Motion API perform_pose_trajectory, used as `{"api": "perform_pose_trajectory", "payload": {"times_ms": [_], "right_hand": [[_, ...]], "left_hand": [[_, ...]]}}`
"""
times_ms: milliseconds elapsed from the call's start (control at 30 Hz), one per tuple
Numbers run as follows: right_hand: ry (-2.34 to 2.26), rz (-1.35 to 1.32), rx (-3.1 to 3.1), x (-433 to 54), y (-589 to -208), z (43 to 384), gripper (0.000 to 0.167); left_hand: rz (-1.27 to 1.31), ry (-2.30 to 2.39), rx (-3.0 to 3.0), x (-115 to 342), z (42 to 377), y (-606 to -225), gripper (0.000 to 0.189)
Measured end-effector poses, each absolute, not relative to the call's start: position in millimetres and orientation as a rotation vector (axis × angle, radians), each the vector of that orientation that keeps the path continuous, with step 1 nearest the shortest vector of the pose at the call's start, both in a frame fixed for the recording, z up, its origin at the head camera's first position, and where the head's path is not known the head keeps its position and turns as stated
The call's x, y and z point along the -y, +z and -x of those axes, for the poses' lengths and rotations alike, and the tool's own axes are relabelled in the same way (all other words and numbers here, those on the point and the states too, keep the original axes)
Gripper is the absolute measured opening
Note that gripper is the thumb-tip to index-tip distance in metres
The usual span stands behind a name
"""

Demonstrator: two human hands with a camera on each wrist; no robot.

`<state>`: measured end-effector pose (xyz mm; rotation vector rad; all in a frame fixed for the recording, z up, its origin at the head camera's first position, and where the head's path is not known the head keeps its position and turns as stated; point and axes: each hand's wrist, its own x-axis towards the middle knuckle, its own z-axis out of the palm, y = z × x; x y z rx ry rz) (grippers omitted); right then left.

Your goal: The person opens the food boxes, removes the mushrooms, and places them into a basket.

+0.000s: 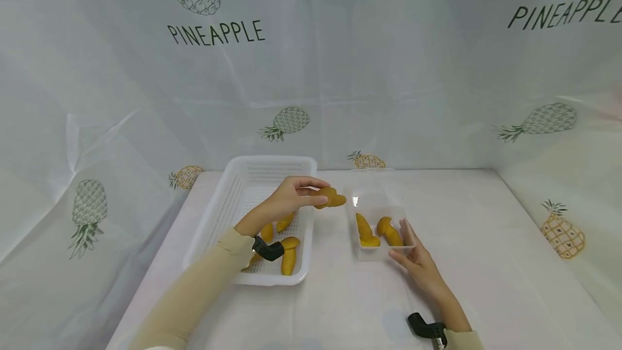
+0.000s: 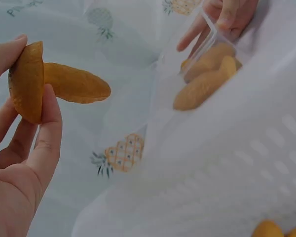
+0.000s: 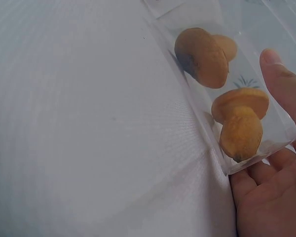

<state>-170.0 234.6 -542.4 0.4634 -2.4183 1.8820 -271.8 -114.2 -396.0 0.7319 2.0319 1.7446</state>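
Note:
My left hand (image 1: 282,201) pinches a yellow-brown mushroom (image 2: 27,84) by its cap between thumb and fingers, with the stem pointing toward the clear box. It is raised over the right rim of the white plastic basket (image 1: 307,247), where several more mushrooms (image 1: 289,261) lie. To the right stands a clear plastic box (image 1: 371,254) containing two mushrooms, one on the left (image 1: 365,231) and one on the right (image 1: 390,231). My right hand (image 1: 421,263) holds this box at its near right corner, thumb and fingers on different sides of it.
Behind the box, its clear lid (image 1: 371,194) stands folded back. A white cloth (image 1: 486,263) covers the table, and a pineapple-printed sheet (image 1: 389,69) hangs behind and at both sides. Black bands (image 1: 268,250) are strapped on both wrists.

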Motion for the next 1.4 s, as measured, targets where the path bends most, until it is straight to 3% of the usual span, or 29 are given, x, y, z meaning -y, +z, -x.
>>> {"api": "perform_pose_trajectory", "payload": {"times_ms": [633,1400], "right_hand": [[1.876,-0.444,2.436,-234.4,-543.2,169.5,0.089],[1.873,-0.446,2.433,-234.2,-542.3,169.9,0.089]], "left_hand": [[-0.488,1.673,-2.201,197.7,257.0,-411.6,0.041],[-0.528,1.665,-2.178,210.6,255.3,-424.6,0.045]]}}
